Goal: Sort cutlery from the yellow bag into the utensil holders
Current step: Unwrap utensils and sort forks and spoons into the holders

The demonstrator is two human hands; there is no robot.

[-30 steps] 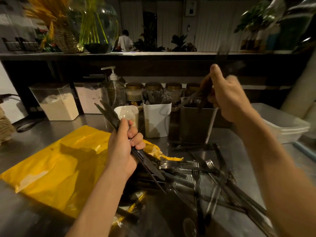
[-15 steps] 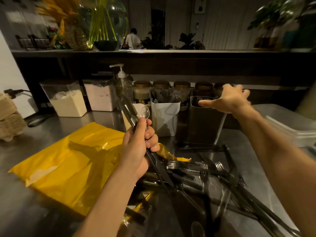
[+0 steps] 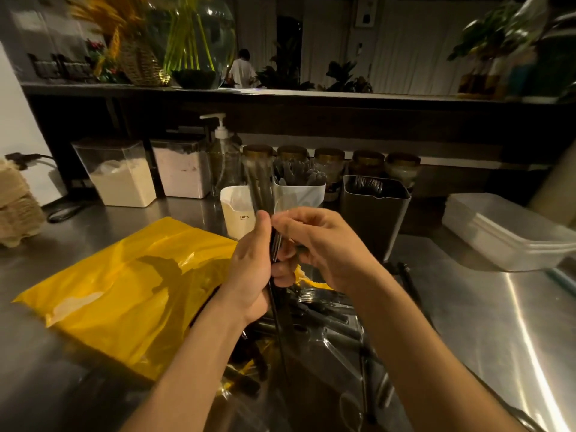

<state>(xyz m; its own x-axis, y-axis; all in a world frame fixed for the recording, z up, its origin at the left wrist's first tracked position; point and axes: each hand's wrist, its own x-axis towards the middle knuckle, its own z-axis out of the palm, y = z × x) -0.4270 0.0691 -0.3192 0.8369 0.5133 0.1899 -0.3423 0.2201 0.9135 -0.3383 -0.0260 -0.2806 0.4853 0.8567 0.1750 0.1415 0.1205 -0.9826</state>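
Left forearm [image 3: 193, 363]: bare to the 6 o'clock edge.
Right forearm [image 3: 420, 347]: bare to the 5 o'clock edge.
Hands: left hand [image 3: 252, 275], right hand [image 3: 324, 247], bare.

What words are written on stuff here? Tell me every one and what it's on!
"CRBW": small dark print on the cream cup; the letters are tiny, so I'm not fully sure.
Labels on the gold-lidded jars: too blurred to read.
Plaque on the far wall: too blurred to read.
No other writing shows.
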